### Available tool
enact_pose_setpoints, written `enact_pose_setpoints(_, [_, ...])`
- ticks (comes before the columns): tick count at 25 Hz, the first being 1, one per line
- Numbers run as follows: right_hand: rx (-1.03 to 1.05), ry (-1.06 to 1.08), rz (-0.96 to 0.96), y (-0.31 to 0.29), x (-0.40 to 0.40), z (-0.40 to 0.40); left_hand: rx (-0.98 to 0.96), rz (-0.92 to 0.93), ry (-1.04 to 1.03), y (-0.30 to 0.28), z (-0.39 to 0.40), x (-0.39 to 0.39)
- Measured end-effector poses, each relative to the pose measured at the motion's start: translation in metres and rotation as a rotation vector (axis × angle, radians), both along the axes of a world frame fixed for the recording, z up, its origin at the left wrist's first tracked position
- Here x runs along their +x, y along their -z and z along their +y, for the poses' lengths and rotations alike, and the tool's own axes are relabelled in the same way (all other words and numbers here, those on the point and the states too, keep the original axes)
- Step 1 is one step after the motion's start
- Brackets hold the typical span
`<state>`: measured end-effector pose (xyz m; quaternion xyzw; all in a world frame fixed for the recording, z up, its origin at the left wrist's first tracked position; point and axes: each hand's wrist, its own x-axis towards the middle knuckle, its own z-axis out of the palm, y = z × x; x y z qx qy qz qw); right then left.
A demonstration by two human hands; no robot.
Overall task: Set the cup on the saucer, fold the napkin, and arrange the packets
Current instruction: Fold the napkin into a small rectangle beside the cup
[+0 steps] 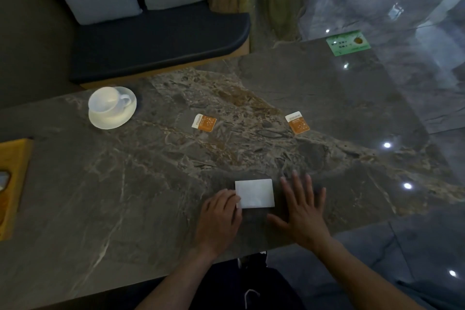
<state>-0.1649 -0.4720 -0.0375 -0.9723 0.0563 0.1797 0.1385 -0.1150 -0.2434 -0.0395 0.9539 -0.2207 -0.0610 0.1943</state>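
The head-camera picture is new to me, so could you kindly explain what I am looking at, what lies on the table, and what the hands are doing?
There is no machine here: a person wears a wide-angle camera on the head, looking forward and down, so the two bare arms are their own. On the marble table a white cup already sits on its saucer, far left. Two orange packets lie apart in the middle. Nearest the person lies a folded white napkin. The left hand pinches the napkin's left edge; the right hand is spread open beside it, holding nothing.
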Motion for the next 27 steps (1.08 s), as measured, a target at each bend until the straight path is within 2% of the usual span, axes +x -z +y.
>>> enact_pose_setpoints(3, [-0.026, -0.248, -0.093, 0.002, -0.002, 0.026, 0.182, 0.038, 0.084, 0.002, -0.001, 0.002])
enact_pose_setpoints(5, [-0.03, -0.293, -0.112, 0.006, 0.001, 0.039, 0.263, 0.065, 0.136, 0.005, -0.004, 0.003])
enact_pose_setpoints(10, [-0.05, -0.237, -0.057, 0.023, 0.001, 0.044, 0.359, 0.126, 0.201, 0.015, -0.009, 0.005])
enact_pose_setpoints(20, [-0.024, -0.158, -0.017, 0.018, -0.003, 0.037, 0.388, 0.202, 0.229, 0.011, 0.001, 0.012])
enact_pose_setpoints(22, [-0.009, -0.145, -0.053, 0.013, 0.003, 0.035, 0.355, 0.196, 0.196, 0.006, -0.002, 0.017])
enact_pose_setpoints(25, [0.011, -0.092, -0.11, -0.001, 0.026, 0.027, 0.246, 0.178, 0.004, -0.003, -0.008, 0.029])
enact_pose_setpoints(27, [0.001, -0.099, -0.099, -0.008, 0.041, 0.026, 0.253, 0.153, -0.079, -0.011, -0.011, 0.041])
